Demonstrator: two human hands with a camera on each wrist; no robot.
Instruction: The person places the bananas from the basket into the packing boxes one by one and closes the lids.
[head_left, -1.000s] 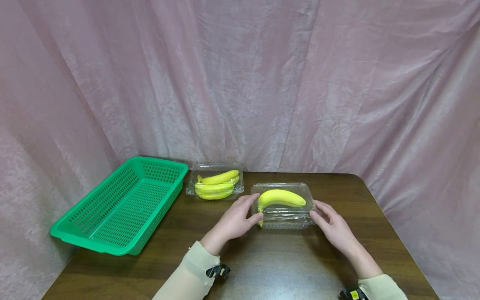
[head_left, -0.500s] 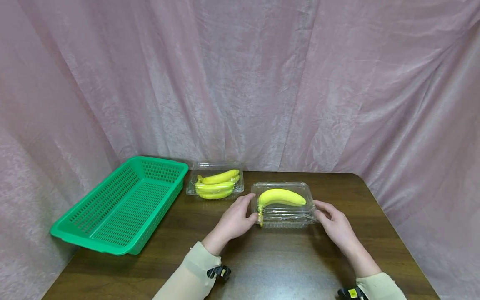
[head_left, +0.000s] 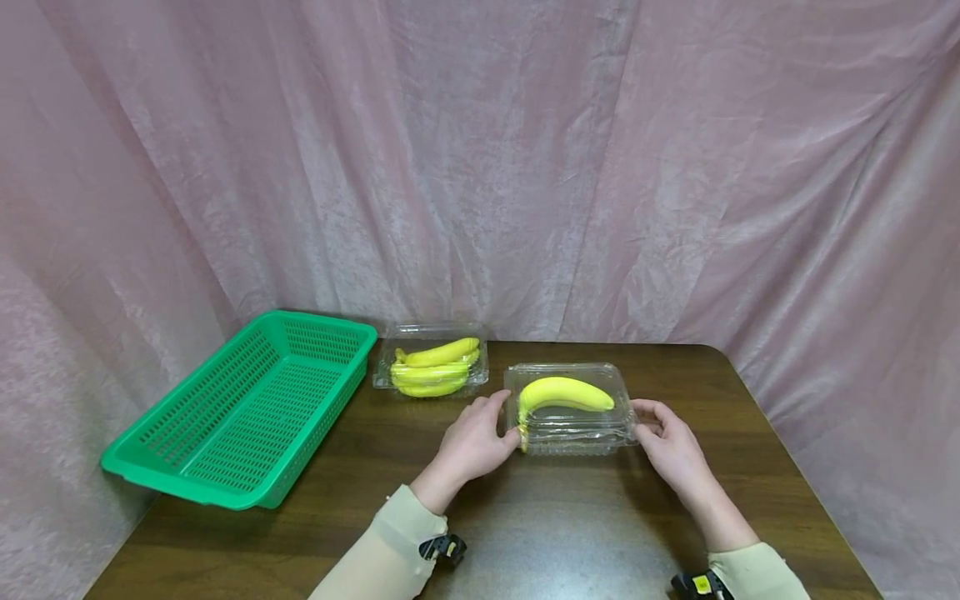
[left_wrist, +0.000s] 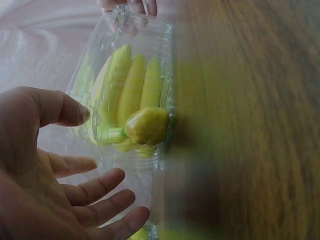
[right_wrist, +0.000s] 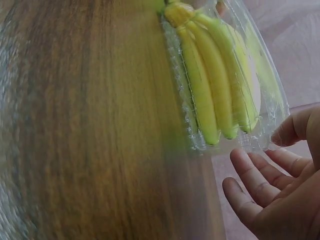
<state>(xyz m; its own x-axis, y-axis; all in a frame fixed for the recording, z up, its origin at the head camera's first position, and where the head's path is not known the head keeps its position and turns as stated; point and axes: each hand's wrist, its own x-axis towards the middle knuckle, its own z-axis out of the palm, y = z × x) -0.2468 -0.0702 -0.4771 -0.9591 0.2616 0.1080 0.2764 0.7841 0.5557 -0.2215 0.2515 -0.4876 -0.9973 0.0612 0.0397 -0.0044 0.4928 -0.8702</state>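
A clear plastic clamshell box (head_left: 577, 429) with a bunch of bananas (head_left: 562, 392) in it sits on the table between both hands, its lid down over the fruit. The brownish stem end (left_wrist: 147, 126) of the bunch lies at the box's left end. My left hand (head_left: 474, 442) is at that end, thumb tip at the lid's rim, the other fingers spread and apart from the box in the left wrist view. My right hand (head_left: 673, 450) is at the opposite end, with its thumb (right_wrist: 284, 132) on the lid's corner and nearly straight fingers by the end wall.
A second clear clamshell box (head_left: 431, 333) of bananas stands at the back of the wooden table (head_left: 570, 525). On the left lies a green plastic basket (head_left: 281, 492) with slotted walls. A pink curtain (head_left: 480, 167) hangs behind the table.
Both hands stay beside the box; the right thumb has shifted outward from the box's front toward its right corner. The box has moved very slightly right.
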